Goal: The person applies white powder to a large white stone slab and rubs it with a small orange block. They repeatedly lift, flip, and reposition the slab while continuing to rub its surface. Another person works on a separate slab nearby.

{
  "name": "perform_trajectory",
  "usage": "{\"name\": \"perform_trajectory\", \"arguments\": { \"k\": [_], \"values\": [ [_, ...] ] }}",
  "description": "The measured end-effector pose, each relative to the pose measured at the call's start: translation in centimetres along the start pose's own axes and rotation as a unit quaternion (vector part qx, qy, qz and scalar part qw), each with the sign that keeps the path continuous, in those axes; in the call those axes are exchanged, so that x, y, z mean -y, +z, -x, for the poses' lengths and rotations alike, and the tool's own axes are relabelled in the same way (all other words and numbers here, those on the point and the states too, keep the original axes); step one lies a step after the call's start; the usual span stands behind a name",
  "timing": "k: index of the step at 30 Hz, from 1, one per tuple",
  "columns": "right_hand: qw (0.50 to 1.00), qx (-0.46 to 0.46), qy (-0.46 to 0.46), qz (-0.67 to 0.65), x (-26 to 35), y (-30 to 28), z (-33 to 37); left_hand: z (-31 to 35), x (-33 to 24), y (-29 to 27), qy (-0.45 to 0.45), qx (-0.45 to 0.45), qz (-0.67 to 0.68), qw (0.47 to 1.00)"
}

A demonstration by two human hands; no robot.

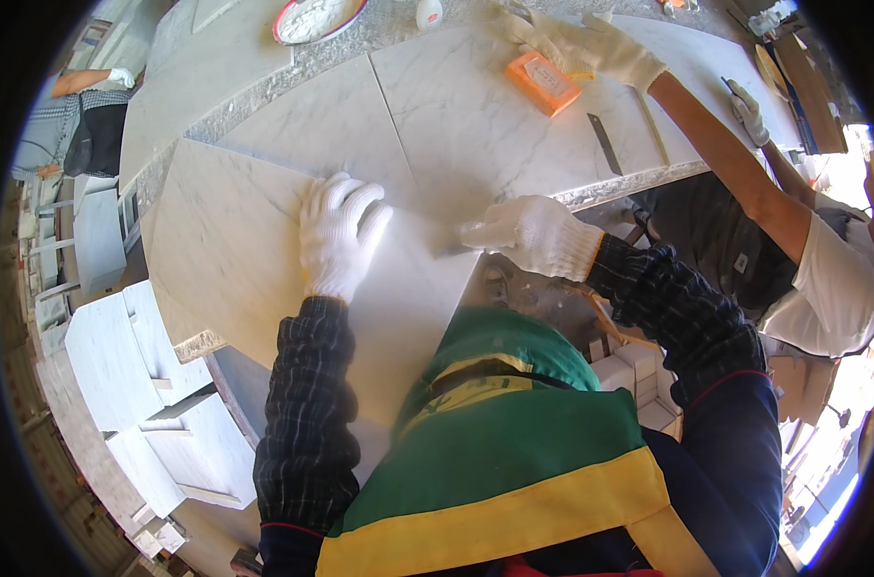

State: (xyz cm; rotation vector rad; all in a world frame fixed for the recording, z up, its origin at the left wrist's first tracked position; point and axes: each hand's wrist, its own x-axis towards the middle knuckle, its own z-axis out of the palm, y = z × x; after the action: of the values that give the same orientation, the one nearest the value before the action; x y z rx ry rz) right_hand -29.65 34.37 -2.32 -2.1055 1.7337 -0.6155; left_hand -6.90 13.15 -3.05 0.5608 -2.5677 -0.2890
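Observation:
A pale, grey-veined marble slab lies in front of me. My left hand, in a white knit glove, rests on the slab with its fingers somewhat apart and nothing in them. Farther right, my right hand, gloved the same way, is closed at the slab's corner edge. Its fingertips point left and press together near the stone. Whatever they hold, if anything, is too small or blurred to make out.
Across from me, a co-worker's gloved hand reaches over the stone beside an orange box; their other gloved hand holds a thin tool. A dark flat strip lies nearby. A bowl of white powder and a white bottle stand beyond. Stacked slabs are left.

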Motion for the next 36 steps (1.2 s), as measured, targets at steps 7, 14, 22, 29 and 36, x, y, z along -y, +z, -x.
{"name": "perform_trajectory", "arguments": {
  "k": [7, 14, 22, 29, 36],
  "values": [
    [0.999, 0.028, 0.025, 0.005, 0.1, -0.1, -0.1, 0.1, 0.0, 0.1, -0.001, -0.005, -0.003, 1.000],
    [0.997, 0.033, 0.062, -0.032, -0.2, 0.4, 0.0, 0.1, -0.1, 0.0, -0.004, 0.004, -0.009, 1.000],
    [0.997, 0.080, 0.024, 0.007, -0.3, -0.4, -0.3, 0.1, 0.0, 0.1, -0.011, 0.013, -0.007, 1.000],
    [0.999, 0.028, 0.015, -0.028, -0.1, -0.9, -0.5, -0.3, 0.1, 0.1, -0.001, 0.005, -0.009, 1.000],
    [0.949, -0.056, 0.168, -0.263, -4.2, -3.3, 2.1, 0.1, 0.6, 0.4, -0.093, 0.001, 0.034, 0.995]
  ]
}}
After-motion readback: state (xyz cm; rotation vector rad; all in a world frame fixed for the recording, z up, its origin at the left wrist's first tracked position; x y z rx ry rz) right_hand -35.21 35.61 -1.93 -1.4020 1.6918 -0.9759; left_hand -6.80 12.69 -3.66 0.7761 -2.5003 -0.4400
